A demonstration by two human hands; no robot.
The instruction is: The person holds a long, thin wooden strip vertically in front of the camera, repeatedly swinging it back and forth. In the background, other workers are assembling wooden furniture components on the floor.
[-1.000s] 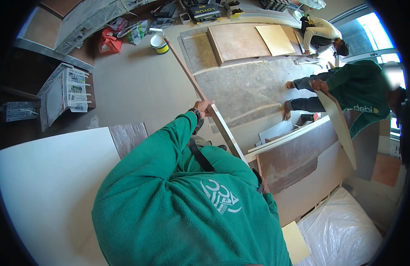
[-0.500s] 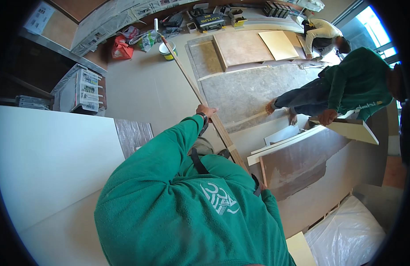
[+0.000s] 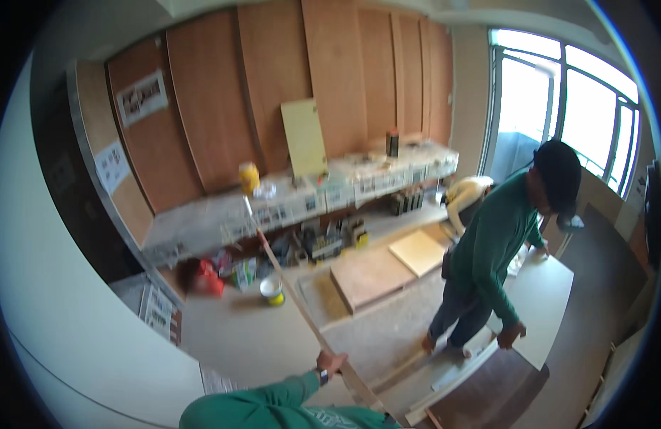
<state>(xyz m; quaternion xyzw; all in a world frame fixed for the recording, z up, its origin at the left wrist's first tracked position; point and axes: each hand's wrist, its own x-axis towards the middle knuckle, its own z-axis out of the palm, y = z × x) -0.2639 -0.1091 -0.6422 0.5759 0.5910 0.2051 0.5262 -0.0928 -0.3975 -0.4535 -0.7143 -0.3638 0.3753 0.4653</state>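
Note:
My left hand (image 3: pixel 332 362), with a watch at its wrist, is closed around a long wooden pole (image 3: pixel 296 293). The pole slants away from me, up and to the left, and a paint roller (image 3: pixel 247 206) with a white sleeve and a reddish handle is at its far end. My right hand is out of view, past the lower edge. Left of the pole, a paint bucket (image 3: pixel 272 291) with a yellow-green band stands on the floor. To the right, a co-worker (image 3: pixel 488 250) in a green sweater and dark cap grips a pale board (image 3: pixel 541 304) with both hands.
Behind runs a long paper-covered ledge (image 3: pixel 338 193), bearing a yellow tub (image 3: pixel 249 177) and a leaning pale panel (image 3: pixel 303 136). Below it lie tools and a red bag (image 3: pixel 207 277). A low wooden box (image 3: pixel 370 279) is mid-floor. Another person (image 3: pixel 465 200) crouches beyond. A large white panel (image 3: pixel 80 314) is at left.
My view has tilted up, bringing the wall and windows in and my right hand out. The co-worker now holds the pale board up with both hands. My left hand still holds the pole.

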